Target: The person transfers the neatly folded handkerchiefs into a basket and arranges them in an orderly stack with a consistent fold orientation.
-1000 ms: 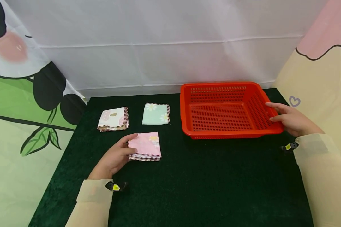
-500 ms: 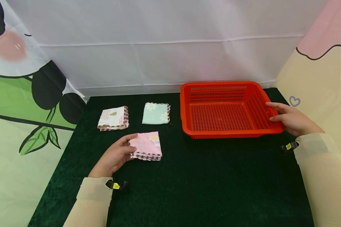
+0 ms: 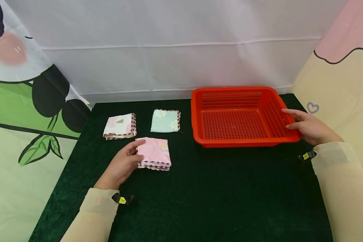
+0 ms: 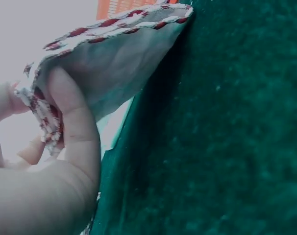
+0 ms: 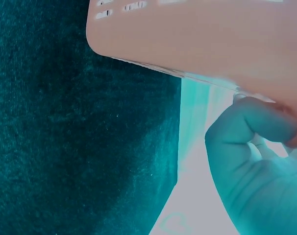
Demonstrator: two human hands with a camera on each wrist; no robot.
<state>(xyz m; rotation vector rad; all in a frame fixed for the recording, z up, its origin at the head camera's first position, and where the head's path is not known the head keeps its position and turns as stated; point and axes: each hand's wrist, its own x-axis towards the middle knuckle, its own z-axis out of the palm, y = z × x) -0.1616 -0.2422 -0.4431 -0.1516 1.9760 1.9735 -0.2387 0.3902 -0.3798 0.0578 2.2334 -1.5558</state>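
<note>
My left hand (image 3: 121, 168) pinches the left edge of a folded pink handkerchief (image 3: 154, 149) with a yellow flower print and checked trim. In the left wrist view the thumb (image 4: 72, 110) presses on the pale side of the folded cloth (image 4: 124, 68), which slants over the green surface. On the right, my right hand (image 3: 314, 129) grips the right rim of a red plastic basket (image 3: 230, 144), its thumb and a finger at the edge. The right wrist view shows the curled right hand (image 5: 251, 161) at the lower edge of the basket wall (image 5: 197, 41).
Behind the pink cloth lie a white printed handkerchief (image 3: 121, 125) and a mint one with daisies (image 3: 165, 121), both folded. A dark green cloth (image 3: 217, 195) covers the table. White fabric (image 3: 169, 67) hangs along the back, with printed fabric on either side.
The pink handkerchief has shifted slightly toward the back in my left hand's grip, its far left corner now showing higher. The right hand and basket have stayed in place.
</note>
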